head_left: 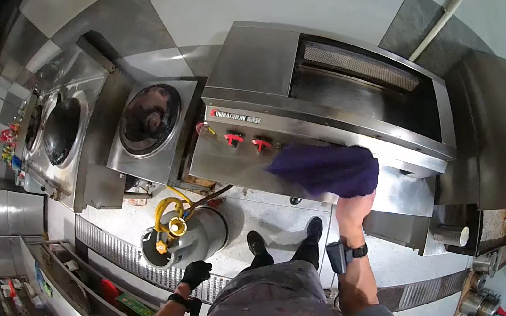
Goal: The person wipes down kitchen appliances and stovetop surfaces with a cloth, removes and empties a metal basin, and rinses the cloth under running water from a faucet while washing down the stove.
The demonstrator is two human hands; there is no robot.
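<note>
A purple cloth (322,169) lies against the front panel of the steel cooking appliance (238,169), to the right of its two red knobs (247,141). My right hand (356,205) is on the cloth's right end, its fingers hidden by the fabric. Low at the centre left, my left hand (196,274), in a black glove, is closed, and what it holds, if anything, cannot be made out. It is nearest to the grey gas cylinder (199,241), which has a yellow hose (161,213) and a brass-coloured valve on top.
Left of the appliance stands a round burner (150,119), with a wok stove (64,131) farther left. Steel pots (479,306) sit at the right edge. A metal floor grate (123,252) runs behind the cylinder. An open-topped trough (63,286) with packages is at the lower left.
</note>
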